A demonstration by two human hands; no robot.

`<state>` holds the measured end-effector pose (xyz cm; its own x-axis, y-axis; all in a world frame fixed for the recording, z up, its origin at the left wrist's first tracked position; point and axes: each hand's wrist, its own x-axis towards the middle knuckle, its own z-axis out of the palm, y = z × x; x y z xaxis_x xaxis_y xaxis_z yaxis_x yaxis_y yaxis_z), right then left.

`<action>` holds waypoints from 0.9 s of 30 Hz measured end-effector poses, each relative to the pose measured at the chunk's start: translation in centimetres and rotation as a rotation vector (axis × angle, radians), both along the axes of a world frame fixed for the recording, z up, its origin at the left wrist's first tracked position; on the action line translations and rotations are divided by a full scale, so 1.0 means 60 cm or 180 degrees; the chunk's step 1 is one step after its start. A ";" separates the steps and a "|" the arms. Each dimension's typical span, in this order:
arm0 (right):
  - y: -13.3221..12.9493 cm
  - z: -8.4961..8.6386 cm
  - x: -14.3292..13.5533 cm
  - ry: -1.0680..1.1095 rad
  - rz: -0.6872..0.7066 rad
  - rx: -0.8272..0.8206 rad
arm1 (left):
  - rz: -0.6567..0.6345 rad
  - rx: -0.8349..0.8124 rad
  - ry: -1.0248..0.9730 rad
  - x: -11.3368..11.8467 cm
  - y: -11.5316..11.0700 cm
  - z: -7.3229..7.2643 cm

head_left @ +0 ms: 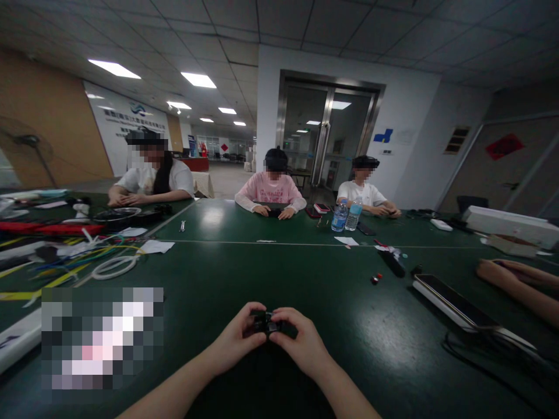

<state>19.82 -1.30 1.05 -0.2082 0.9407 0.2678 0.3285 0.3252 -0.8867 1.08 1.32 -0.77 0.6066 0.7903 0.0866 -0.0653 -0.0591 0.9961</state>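
Observation:
Both of my hands meet over the near middle of the green table [209,267]. Between them is a small black object [273,326] with a greyish patch facing up; its kind is too small and dark to make out. My left hand [242,334] grips its left side, thumb in front and fingers behind. On the other side my right hand [301,337] pinches it between thumb and fingers. The fingertips of the two hands almost touch. Part of the object is hidden behind the fingers.
Right of my hands lie a small red-and-black piece [376,279], a dark elongated object [392,263] and a phone-like slab [454,302] with cables. Two water bottles [346,215] stand farther back. Coiled white tubing [114,267] and wires cover the left. Several people sit around.

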 end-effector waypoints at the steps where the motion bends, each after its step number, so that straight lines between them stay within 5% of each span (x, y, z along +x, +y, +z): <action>1: 0.000 0.000 0.000 0.0018 -0.0005 0.0014 | -0.0011 0.0000 -0.0038 0.000 0.000 -0.001; 10: -0.002 0.002 -0.003 0.0022 0.0031 -0.0041 | 0.0104 -0.0294 0.0124 0.002 -0.010 0.023; 27: -0.004 0.003 -0.005 -0.0082 0.0021 0.0016 | 0.0039 -0.0194 0.0064 0.000 -0.007 0.017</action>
